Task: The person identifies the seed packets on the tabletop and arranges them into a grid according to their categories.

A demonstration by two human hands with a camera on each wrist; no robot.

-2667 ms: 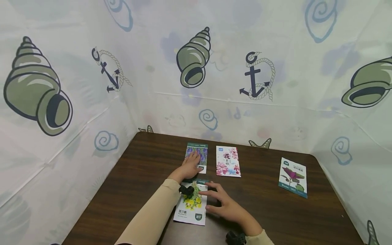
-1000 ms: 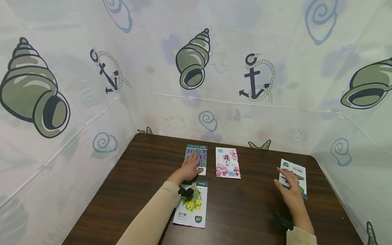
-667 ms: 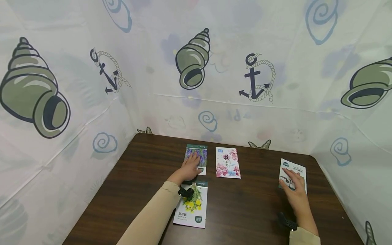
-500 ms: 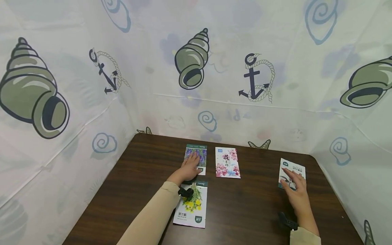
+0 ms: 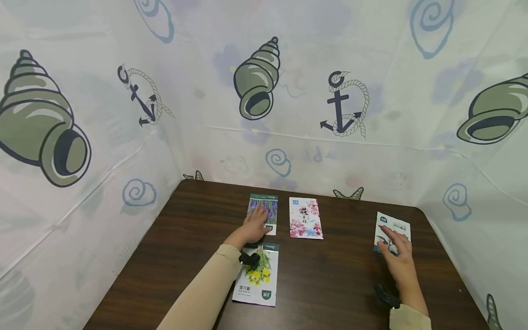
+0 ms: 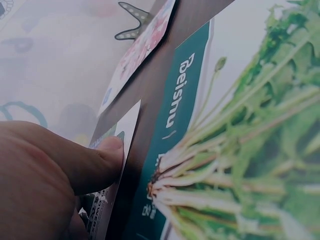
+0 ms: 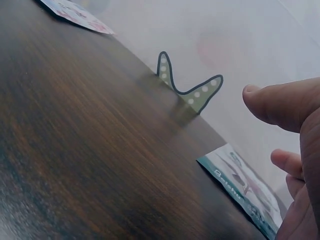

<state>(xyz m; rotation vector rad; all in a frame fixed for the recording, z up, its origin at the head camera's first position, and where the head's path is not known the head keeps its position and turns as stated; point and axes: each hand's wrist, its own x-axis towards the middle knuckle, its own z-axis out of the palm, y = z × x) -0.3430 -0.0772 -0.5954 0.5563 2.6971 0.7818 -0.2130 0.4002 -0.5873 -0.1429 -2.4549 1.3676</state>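
My left hand (image 5: 250, 228) rests flat on a seed packet with purple flowers (image 5: 270, 206), its fingers straight and spread over the picture. In the left wrist view the thumb (image 6: 107, 155) lies along that packet's edge. A yellow dandelion seed packet (image 5: 257, 284) lies just in front, partly under the left wrist. At the right, my right hand (image 5: 399, 262) is over the lower part of a white seed packet with a green band (image 5: 394, 222), covering much of its plant picture. Its fingers are loosely extended and the thumb stands apart from them, as the right wrist view shows.
A pink-blossom seed packet (image 5: 305, 217) lies between the two hands toward the back of the dark wood table (image 5: 330, 279). A printed cloth (image 5: 305, 101) with shells and anchors hangs behind and along the sides. Each wrist wears a black strap.
My right hand has gone from beside the dandelion packet to the packet at the far right and has stayed nearly still there lately. The left hand has kept its place.
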